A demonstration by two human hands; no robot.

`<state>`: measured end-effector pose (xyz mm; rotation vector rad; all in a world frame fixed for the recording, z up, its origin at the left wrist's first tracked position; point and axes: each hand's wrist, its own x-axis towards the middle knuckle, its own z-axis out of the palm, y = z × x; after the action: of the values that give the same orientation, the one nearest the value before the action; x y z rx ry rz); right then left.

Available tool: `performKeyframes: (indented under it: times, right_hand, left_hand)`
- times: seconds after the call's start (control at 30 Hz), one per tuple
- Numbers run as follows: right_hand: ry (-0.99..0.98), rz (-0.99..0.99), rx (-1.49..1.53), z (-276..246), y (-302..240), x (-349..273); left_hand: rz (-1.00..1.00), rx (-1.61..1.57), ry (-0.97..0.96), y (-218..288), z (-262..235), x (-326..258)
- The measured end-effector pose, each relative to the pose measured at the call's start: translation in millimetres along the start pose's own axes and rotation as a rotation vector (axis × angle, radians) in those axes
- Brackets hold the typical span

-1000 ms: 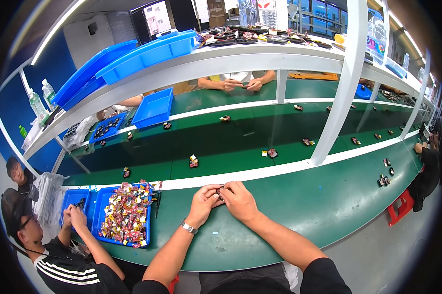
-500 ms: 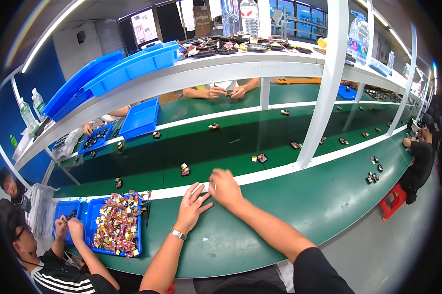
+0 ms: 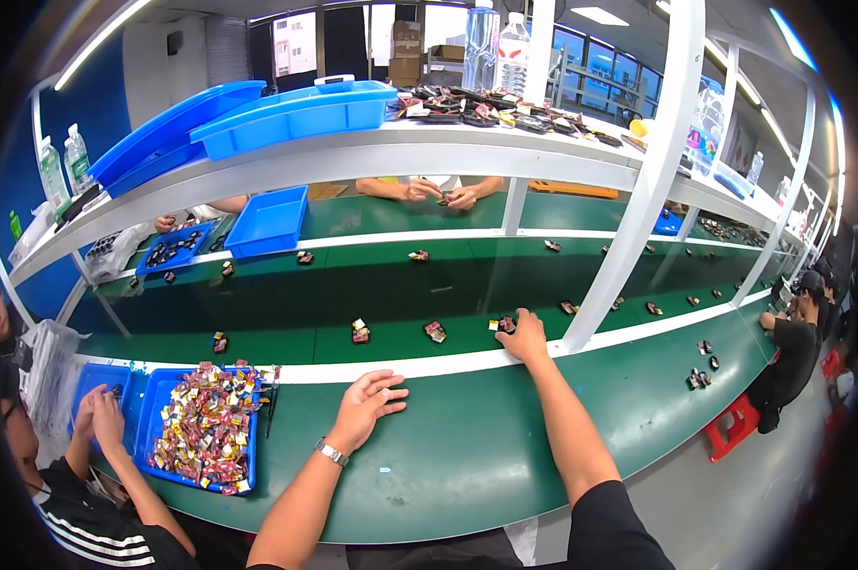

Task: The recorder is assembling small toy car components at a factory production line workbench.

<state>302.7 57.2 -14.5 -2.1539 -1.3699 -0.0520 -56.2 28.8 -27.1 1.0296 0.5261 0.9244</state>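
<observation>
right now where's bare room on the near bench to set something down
Bare green bench lies between the left hand and the right forearm, and right of that arm toward the small parts. Crowded: the blue tray of pieces at left, and the belt by the right hand.

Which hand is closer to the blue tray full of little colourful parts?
Left. The left hand rests on the green table just right of the blue tray; the right hand reaches farther away, onto the belt.

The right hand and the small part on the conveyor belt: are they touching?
Touching. The head view shows the right hand stretched over the white edge strip, fingers resting on the small part on the belt.
</observation>
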Motion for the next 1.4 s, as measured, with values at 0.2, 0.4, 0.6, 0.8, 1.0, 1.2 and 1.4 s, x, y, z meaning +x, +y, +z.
performKeyframes:
  times: [0.2,0.4,0.6,0.8,1.0,1.2,1.4]
  right_hand:
    - [-0.175,-0.051,0.522,4,3,-2]
    - [-0.540,-0.648,0.576,-37,-100,-102]
    - [-0.614,-0.699,0.526,-35,-138,-127]
    - [-0.416,-0.791,0.491,-31,-140,-132]
    - [-0.374,-0.780,0.512,-16,-140,-132]
    - [-0.309,-0.855,0.538,-4,-141,-139]
    - [-0.281,-0.720,0.607,-7,-141,-146]
  left_hand:
    - [-0.019,0.022,0.030,1,-3,-4]
    - [-0.113,0.093,-0.009,10,5,-12]
    - [-0.221,0.103,-0.184,13,-13,-4]
    - [-0.179,0.037,0.004,17,-4,-6]
    - [-0.178,0.053,0.000,11,0,-13]
    - [-0.085,-0.032,-0.025,0,-7,-21]
    - [-0.091,-0.097,-0.165,5,-9,-22]
